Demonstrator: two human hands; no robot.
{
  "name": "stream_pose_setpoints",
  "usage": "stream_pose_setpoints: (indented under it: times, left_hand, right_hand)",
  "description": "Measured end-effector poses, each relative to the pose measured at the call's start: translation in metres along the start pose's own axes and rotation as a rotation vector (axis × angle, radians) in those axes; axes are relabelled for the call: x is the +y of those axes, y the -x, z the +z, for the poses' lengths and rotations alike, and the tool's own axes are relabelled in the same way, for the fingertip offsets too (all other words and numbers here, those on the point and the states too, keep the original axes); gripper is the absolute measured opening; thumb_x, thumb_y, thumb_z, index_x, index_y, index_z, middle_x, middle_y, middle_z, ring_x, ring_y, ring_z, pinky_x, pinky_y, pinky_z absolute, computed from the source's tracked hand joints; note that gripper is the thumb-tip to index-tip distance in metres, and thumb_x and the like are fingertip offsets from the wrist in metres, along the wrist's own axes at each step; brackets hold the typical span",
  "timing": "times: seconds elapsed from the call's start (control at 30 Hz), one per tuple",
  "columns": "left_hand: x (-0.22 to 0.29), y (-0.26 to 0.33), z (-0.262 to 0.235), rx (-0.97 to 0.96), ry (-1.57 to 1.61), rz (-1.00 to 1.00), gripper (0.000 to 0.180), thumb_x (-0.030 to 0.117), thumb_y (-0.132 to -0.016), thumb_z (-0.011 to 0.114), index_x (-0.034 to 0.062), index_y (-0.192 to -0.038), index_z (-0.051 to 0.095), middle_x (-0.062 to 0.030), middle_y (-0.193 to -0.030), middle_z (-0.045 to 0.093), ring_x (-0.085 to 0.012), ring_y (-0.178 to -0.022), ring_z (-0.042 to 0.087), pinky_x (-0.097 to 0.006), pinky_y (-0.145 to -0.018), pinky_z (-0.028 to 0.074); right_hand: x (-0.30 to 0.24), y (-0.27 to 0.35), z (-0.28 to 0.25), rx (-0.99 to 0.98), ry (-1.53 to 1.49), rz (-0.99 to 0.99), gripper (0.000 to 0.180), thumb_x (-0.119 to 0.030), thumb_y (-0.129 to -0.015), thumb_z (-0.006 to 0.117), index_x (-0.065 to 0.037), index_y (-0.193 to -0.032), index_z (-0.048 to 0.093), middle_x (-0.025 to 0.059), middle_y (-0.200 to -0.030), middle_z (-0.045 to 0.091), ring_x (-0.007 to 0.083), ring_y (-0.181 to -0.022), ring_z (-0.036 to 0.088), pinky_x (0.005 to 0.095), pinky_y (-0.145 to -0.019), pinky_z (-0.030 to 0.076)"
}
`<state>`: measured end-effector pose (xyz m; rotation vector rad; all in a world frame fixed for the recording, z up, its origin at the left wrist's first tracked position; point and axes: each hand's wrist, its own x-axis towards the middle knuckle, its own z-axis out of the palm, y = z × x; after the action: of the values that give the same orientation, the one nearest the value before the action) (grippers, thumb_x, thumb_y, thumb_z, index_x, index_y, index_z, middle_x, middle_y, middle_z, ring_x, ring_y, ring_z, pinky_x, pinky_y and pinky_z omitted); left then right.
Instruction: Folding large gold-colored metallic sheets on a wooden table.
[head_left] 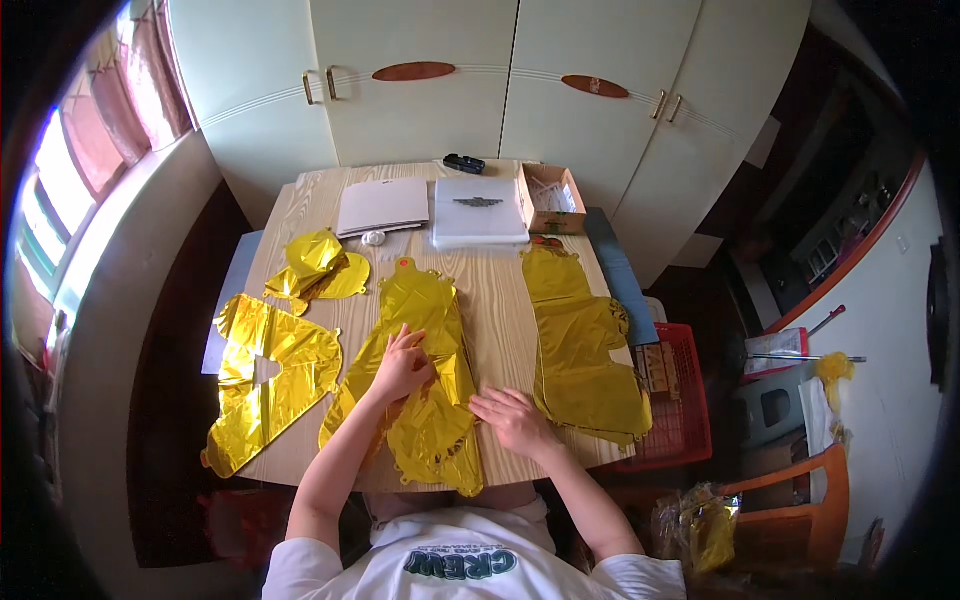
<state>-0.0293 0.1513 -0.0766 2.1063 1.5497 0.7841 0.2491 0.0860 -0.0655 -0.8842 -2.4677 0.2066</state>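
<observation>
A flat, uninflated gold foil balloon (420,300) lies creased down the middle of the table, its lower part folded and crumpled. My left hand (403,366) is over its centre, thumb and forefinger closed on the foil while other fingers point up. At the balloon's right edge, my right hand (514,420) rests with fingers stretched out, touching foil and tabletop. To the left lies another flat gold foil balloon (300,365) with a small notch. Beyond it sits a folded gold foil balloon (318,268). A further flat gold balloon (580,350) lies on the right.
Toward the back of the wood-grain table (500,345) are a stack of pale boards (383,207), a clear plastic packet (480,210), an open cardboard box (555,205) and a black object (463,163). A red basket (690,400) and wooden chair (825,490) stand right.
</observation>
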Motion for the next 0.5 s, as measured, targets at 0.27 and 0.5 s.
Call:
stream_pose_setpoints:
  times: [0.27, 0.5]
  left_hand:
    - [0.006, 0.001, -0.006, -0.015, -0.039, -0.022, 0.018, 0.021, -0.073, 0.070, 0.0043, -0.079, 0.067, -0.0170, -0.140, 0.047, -0.0440, -0.140, 0.026, -0.057, -0.115, 0.017]
    - [0.062, 0.003, -0.014, 0.169, -0.430, 0.122, 0.029, 0.028, -0.079, 0.069, 0.0072, -0.098, 0.066, -0.0134, -0.138, 0.049, -0.0361, -0.136, 0.034, -0.051, -0.117, 0.017]
  right_hand:
    - [-0.003, 0.004, -0.002, 0.022, 0.017, -0.031, 0.028, -0.006, -0.084, 0.056, -0.008, -0.108, 0.071, 0.0034, -0.117, 0.068, 0.0193, -0.117, 0.059, 0.0425, -0.103, 0.040]
    - [-0.004, 0.005, 0.000, 0.022, 0.059, -0.039, 0.028, -0.006, -0.082, 0.057, -0.007, -0.105, 0.072, 0.0050, -0.113, 0.070, 0.0190, -0.115, 0.060, 0.0423, -0.101, 0.042]
